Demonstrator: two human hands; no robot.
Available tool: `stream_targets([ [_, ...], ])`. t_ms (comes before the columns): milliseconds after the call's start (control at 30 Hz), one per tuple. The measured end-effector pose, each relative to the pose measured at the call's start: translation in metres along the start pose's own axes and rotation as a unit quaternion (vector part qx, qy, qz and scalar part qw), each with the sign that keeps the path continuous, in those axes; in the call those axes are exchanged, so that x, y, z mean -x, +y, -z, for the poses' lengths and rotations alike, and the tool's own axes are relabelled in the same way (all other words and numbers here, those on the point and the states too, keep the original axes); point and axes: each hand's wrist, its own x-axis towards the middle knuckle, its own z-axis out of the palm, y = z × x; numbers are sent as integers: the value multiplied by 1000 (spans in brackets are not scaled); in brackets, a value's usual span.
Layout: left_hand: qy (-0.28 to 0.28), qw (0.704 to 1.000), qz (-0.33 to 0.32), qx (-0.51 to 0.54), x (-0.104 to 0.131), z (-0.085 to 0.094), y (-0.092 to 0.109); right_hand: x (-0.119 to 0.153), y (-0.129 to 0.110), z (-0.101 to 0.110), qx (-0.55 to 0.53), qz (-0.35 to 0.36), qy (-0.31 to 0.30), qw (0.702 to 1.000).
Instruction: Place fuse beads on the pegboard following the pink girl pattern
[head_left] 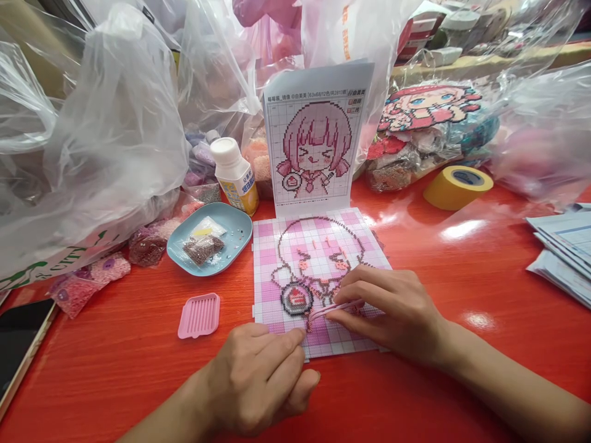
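Observation:
My right hand [392,304] is closed around a pair of light pink tweezers [339,307]. The tips touch down on a pegboard [270,246] with pink and white squares, near its lower middle. Small beads form a dark outline of a cartoon figure there, with closed eyes and a round badge [297,298] showing a red cake slice. My left hand [258,375] holds nothing; its index finger stretches onto the board's front left part and its other fingers are loosely bent. Behind the board stands a printed pattern sheet [314,147] of the same figure in pink.
A blue plate [237,231] carries bead bags. Nearby are a pink ridged tray [199,315] and a white-capped bottle [234,175]. Yellow tape [457,187] and papers [566,246] lie right, a phone [23,344] left. Plastic bags [115,104] crowd the back of the red table [138,375].

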Motion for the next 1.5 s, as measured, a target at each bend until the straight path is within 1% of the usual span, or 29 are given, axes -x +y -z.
stream_targets([
  [167,-7,1000,2,-6,0,1,0,0,0,-1,1,-2,6,1000],
  [400,-5,1000,3,-6,-1,0,0,1,1,-1,-9,-14,-10,1000],
  [567,-6,1000,1,-4,0,1,0,1,0,0,-10,-3,-11,1000],
  [833,-15,1000,1,-1,-1,0,2,1,-1,-1,-25,20,-39,999],
  [900,-19,1000,5,-1,-1,1,1,0,-1,0,-18,15,-24,999],
  [967,-16,1000,13,-7,0,4,1,-1,-1,1,-7,4,10,1000],
  [1067,-28,999,38,-9,1,11,1,-5,-2,5,11,-14,69,997],
  [1167,-31,998,57,2,0,16,3,-8,-5,8,21,-27,98,995],
  [1267,3,997,71,0,-3,17,3,-9,-6,8,22,-33,106,994],
  [1333,40,996,80,-20,-4,17,0,-9,-6,8,22,-37,107,993],
  [1400,82,989,97,-71,-4,15,-3,-7,-5,8,23,-39,109,993],
  [1500,142,965,153,-158,-3,11,-12,-7,-4,9,21,-38,115,992],
])
